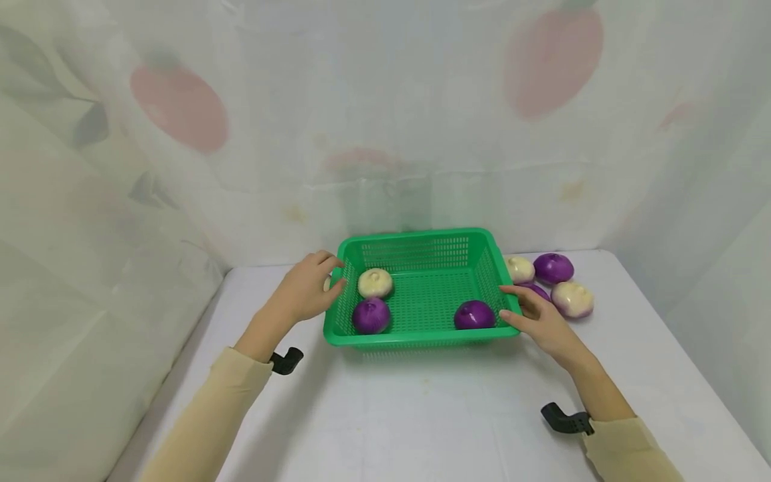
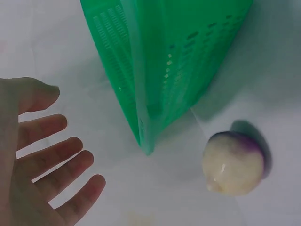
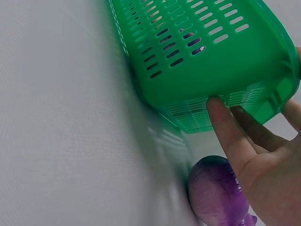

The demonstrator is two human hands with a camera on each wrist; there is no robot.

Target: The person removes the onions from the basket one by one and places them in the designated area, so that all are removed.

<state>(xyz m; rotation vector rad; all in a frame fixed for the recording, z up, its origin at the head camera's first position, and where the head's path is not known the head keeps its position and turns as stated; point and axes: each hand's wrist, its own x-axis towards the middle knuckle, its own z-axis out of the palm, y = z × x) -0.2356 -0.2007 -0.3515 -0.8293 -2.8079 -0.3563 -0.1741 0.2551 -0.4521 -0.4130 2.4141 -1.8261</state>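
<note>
A green plastic basket point(image 1: 421, 338) with slotted walls sits mid-table. Inside are a cream turnip-like vegetable point(image 1: 375, 284) and a glossy purple onion point(image 1: 371, 315) at the left, plus another purple onion point(image 1: 474, 314) at the right. My left hand point(image 1: 310, 286) is beside the left rim; the left wrist view shows its fingers spread and apart from the basket, holding nothing. Over at the right end, my right hand point(image 1: 539, 325) grips the rim, with fingertips against the outer slotted wall in the right wrist view. A cream-and-purple vegetable point(image 2: 233, 163) lies outside the basket's left end.
Beyond the right end of the basket, several cream and purple vegetables lie together, including a purple onion point(image 1: 553, 268) and a cream-and-purple one point(image 1: 572, 299). A white cloth covers the table point(image 1: 421, 415). A patterned curtain point(image 1: 385, 120) hangs close behind the basket.
</note>
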